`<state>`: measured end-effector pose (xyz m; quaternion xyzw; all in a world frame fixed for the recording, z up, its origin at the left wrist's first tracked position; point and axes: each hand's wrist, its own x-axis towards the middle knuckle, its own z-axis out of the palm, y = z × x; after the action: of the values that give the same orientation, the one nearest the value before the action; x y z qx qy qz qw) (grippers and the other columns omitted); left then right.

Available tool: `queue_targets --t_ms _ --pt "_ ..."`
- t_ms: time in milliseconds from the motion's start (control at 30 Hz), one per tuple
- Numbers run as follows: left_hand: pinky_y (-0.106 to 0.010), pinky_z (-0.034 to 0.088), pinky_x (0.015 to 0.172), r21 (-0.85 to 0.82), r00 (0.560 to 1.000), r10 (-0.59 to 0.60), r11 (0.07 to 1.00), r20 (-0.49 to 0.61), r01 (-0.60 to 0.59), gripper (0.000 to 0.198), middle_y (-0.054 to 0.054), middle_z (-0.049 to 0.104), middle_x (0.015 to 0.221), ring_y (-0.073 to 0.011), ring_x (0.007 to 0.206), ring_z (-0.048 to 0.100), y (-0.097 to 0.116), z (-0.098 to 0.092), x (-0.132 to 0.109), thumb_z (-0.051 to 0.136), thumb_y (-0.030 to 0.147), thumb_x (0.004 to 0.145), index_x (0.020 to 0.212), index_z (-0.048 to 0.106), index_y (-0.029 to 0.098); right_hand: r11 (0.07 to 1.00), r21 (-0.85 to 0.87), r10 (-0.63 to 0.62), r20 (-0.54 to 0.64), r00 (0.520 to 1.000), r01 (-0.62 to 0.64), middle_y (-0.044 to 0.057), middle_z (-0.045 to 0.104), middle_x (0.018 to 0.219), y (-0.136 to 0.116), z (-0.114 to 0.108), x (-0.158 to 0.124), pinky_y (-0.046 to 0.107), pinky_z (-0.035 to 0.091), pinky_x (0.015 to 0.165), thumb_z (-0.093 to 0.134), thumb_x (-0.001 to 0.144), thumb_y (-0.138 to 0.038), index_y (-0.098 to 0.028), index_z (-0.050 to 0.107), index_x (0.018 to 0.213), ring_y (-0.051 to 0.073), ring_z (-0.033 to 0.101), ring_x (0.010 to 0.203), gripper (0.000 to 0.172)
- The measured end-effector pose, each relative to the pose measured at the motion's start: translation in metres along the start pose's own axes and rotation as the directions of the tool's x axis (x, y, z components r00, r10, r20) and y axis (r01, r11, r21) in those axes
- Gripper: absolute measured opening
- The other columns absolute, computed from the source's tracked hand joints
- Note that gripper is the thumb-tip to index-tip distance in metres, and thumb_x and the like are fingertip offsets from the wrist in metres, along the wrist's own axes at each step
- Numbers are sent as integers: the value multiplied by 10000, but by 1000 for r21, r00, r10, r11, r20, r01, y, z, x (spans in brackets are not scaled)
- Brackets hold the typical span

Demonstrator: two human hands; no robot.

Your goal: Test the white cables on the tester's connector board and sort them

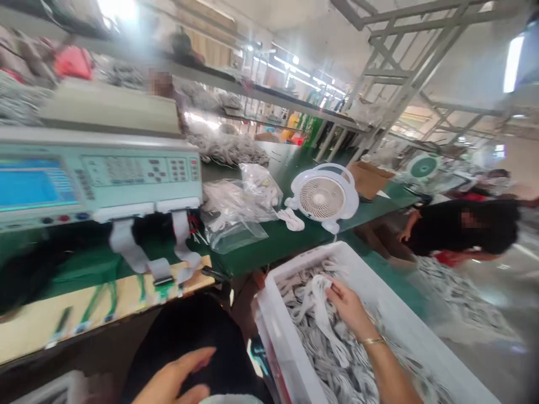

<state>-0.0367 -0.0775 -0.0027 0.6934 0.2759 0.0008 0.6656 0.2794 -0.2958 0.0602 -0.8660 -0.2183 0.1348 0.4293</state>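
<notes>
My right hand (345, 306), with a bracelet at the wrist, reaches over the white plastic bin (400, 286). Its fingers are closed on a looped bundle of white cable (322, 306), whose lower end hangs over the others. Many more coiled grey and white cable bundles (314, 342) fill the bin. At the bottom of the view my left hand (177, 376) is held over my dark-clothed lap, thumb and fingers apart, with nothing visible in it. A pale rounded edge shows just below it, too little to name.
On the green bench stand a tester with a blue screen (37, 185), clear plastic bags (240, 207), a single white cable bundle (291, 220) and a white fan (322, 196). Ribbon cables (130, 247) hang to a wooden board (126, 297). A person in black (467, 224) bends at right.
</notes>
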Motion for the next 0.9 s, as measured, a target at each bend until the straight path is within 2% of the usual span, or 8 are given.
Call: queue_targets --t_ms 67,133,233,367,467,567,733,900 --pt "-368 380 889 -136 996 74 988 40 -68 460 -16 556 1105 -236 1032 481 29 14 8 603 384 645 1091 504 329 957 282 -142 276 951 61 36 629 754 -42 45 -9 301 443 636 515 739 -262 -175 497 1086 189 576 704 358" --pt "-344 376 889 -353 981 192 917 -16 -186 557 -46 485 1187 -215 1020 484 51 23 16 586 380 672 1190 398 295 880 475 -267 491 829 1 33 632 796 -80 92 -27 298 453 624 505 752 -255 -204 469 1086 181 579 709 339" --pt "-319 350 909 -536 940 245 774 -238 -338 565 -55 444 1222 -207 1053 452 57 21 22 585 364 683 1200 379 266 864 498 -397 594 700 68 34 629 839 -115 149 -51 295 461 630 494 760 -232 -222 511 1019 188 578 752 260" --pt "-311 423 780 -676 946 31 691 -324 -254 522 -62 516 1106 -198 927 522 33 2 16 615 346 656 1134 426 257 834 314 -552 432 713 455 38 590 967 -124 193 -62 305 427 732 524 738 -212 -248 574 968 196 549 822 238" --pt "-294 443 669 -804 955 -62 557 -291 -209 524 -44 538 1001 -154 764 550 13 -9 15 629 345 635 1104 407 274 787 289 -616 422 665 545 32 616 840 -119 215 -66 299 419 706 514 755 -249 -246 596 859 194 558 747 133" --pt "-270 431 622 -821 948 -104 534 -299 -201 446 -19 534 903 -130 696 532 1 -18 20 622 353 636 1028 428 265 828 360 -557 436 706 430 21 626 736 -112 234 -66 274 418 641 500 775 -298 -233 580 851 182 564 681 128" --pt "-193 374 603 -427 795 39 827 -605 -366 231 9 511 722 -98 669 468 -10 -35 30 641 294 625 773 522 164 885 465 -277 561 780 -19 -10 548 511 -108 262 -47 221 336 404 569 693 -441 -147 603 754 120 455 428 302" --pt "-171 321 470 -466 849 54 817 -526 -340 260 38 477 581 -66 520 411 -10 -48 38 647 314 613 713 474 146 859 495 -234 605 761 -129 -19 540 498 -108 270 -29 203 272 377 613 662 -423 -137 619 807 87 390 398 321"
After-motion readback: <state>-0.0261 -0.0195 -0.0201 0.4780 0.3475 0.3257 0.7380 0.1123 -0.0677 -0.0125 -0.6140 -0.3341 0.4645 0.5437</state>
